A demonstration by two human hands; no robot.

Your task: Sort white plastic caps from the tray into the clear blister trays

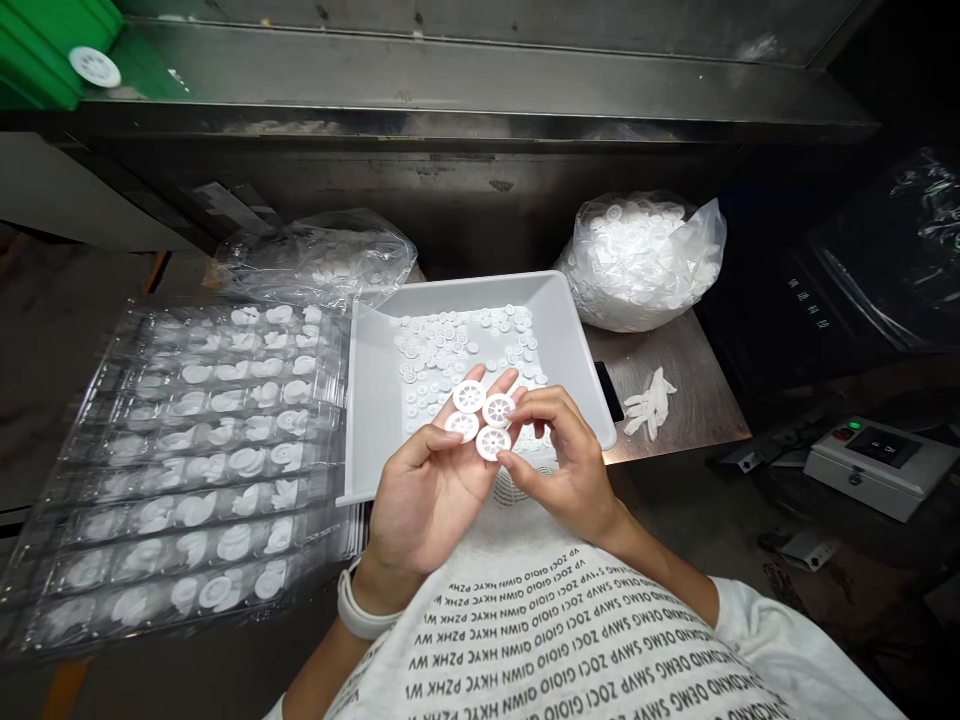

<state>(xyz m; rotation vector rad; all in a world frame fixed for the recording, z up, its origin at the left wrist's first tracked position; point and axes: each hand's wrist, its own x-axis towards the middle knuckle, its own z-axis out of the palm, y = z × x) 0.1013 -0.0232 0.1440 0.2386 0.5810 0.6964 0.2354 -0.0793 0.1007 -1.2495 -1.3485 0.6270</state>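
Note:
Several white spoked plastic wheels (469,397) lie side by side on the upturned palm and fingers of my left hand (439,490), whose thumb rests on the leftmost wheel. From the right, my right hand (574,475) has its curled index finger at the edge of the right wheel (498,410) and its thumb at the edge of the lowest one (493,443). Beneath both hands is a grey plastic bin (375,400) with many small white round parts (435,345) spread over its floor.
Stacked clear blister trays (217,430) with white parts are at left. Two plastic bags of white parts, a left bag (322,255) and a right bag (645,260), stand behind the bin. A white glove (651,403) lies right. A green crate (45,45) and loose wheel (95,67) sit on the upper ledge.

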